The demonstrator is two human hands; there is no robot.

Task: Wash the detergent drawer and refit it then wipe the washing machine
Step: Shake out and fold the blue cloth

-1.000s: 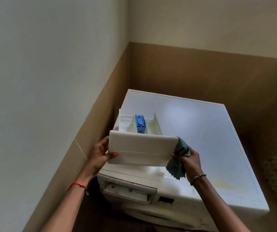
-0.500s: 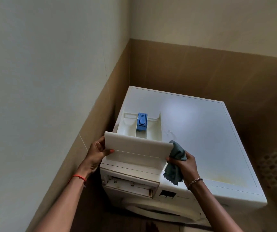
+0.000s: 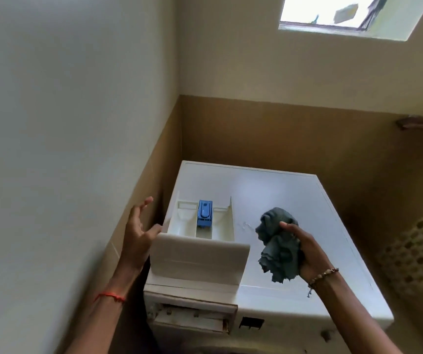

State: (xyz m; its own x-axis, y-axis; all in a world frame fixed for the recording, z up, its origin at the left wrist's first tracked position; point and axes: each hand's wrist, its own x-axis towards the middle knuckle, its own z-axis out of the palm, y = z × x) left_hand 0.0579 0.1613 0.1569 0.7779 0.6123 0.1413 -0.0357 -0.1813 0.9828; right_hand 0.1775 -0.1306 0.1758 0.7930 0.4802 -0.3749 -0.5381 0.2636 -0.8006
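Drawer lies on the near-left corner of the washer top, long axis running near to far, front panel toward the person, just above the empty slot. Left hand, fingers spread and holding nothing, hovers just beside the panel's left edge, the nearer hand; right hand clutches a cloth to the drawer's right.

washing machine front cut off below, window cropped at top
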